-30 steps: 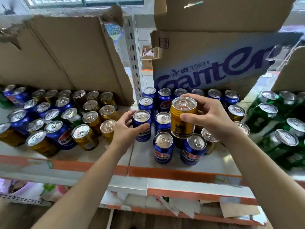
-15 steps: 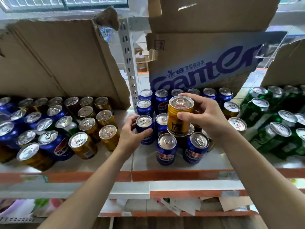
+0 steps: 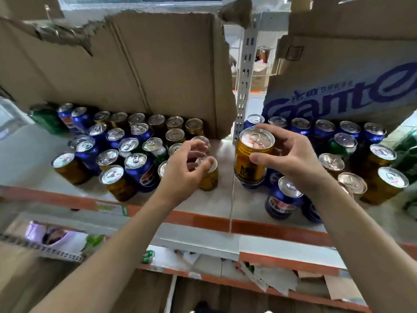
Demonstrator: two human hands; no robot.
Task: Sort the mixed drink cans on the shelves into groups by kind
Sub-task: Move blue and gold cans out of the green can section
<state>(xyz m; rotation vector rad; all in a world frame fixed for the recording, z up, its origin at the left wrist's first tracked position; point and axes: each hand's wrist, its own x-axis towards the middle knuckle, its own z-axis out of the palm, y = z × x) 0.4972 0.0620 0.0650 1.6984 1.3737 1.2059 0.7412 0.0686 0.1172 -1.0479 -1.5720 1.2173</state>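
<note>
Right hand (image 3: 293, 161) grasps a gold can (image 3: 250, 163) round its side, thumb on the near face & fingers over the far rim. It's held up off the shelf (image 3: 222, 199), above a bunch of blue cans (image 3: 282, 199), just right of the grey upright post (image 3: 244, 75). The can's lbl is dark print, too small to read.

Left hand (image 3: 180, 175) is over the left bay, fingers curled by a second gold can (image 3: 211, 181) standing at the near right corner of that group. It's motion-blurred (thumb overlaps the can top), so can't tell whether it grips or only hovers.

Left group is mixed: gold, blue w/ a Pepsi can (image 3: 144, 172) in front, a green-and-white can (image 3: 158, 152) in the middle & a smeared green can (image 3: 45, 118) far left. Its back rows sit under the torn cardboard box (image 3: 135, 64), only lids showing.

Right bay: the far blue row is tucked under the printed carton (image 3: 338, 86), lettering cut off at the frame edge. Gold cans (image 3: 383, 186) stand near right; the green cans (image 3: 406, 152) beyond are half out of frame.
</note>
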